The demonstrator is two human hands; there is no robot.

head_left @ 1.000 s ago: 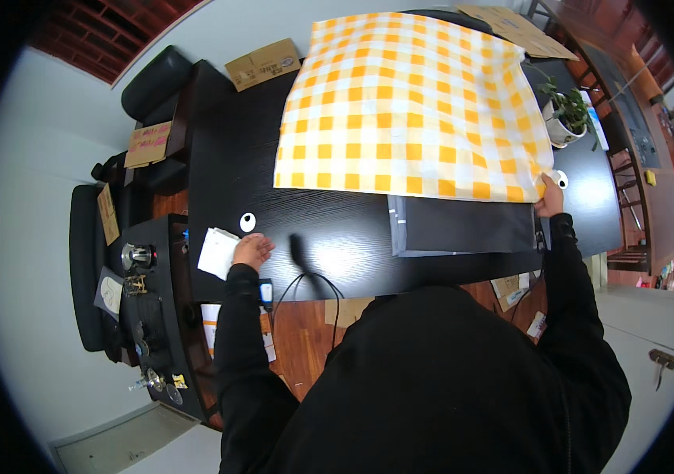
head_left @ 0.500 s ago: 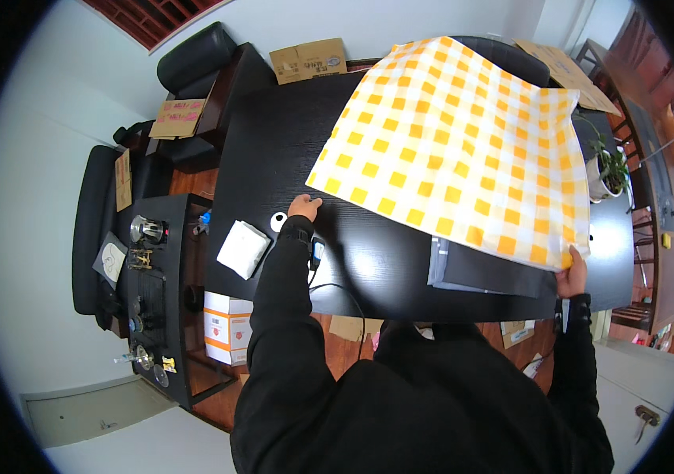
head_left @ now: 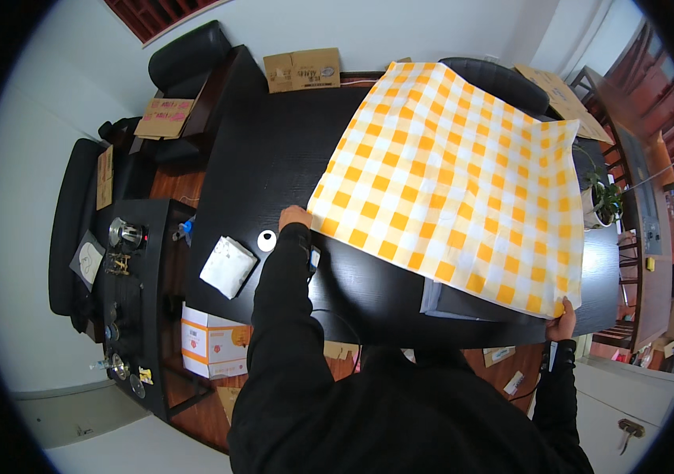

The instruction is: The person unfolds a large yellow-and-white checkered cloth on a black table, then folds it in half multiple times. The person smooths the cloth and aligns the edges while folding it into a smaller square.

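A yellow-and-white checked tablecloth (head_left: 448, 182) is spread, rippled, over the right part of a black table (head_left: 262, 154). My left hand (head_left: 296, 216) is closed at the cloth's near left corner; its fingertips are partly hidden there. At the near right corner, my right hand (head_left: 562, 322) pinches the cloth between thumb and fingers. Dark flat sheets or folders (head_left: 463, 303) stick out from beneath the near edge of the cloth. Left of my left forearm lie a white roll (head_left: 267, 240) and a white folded packet (head_left: 229, 267).
A potted plant (head_left: 602, 201) stands beside the cloth's right edge. Black chairs (head_left: 499, 83) and cardboard pieces (head_left: 302, 69) are beyond the table. A side table (head_left: 139, 292) with glassware is at the left, near a white-and-orange box (head_left: 214, 344). A cable (head_left: 345, 317) crosses the near edge.
The tablecloth has come down flatter and nearer to me. My left hand, just below its left corner before, is now closed at that corner. My right hand keeps its hold. The view has shifted slightly.
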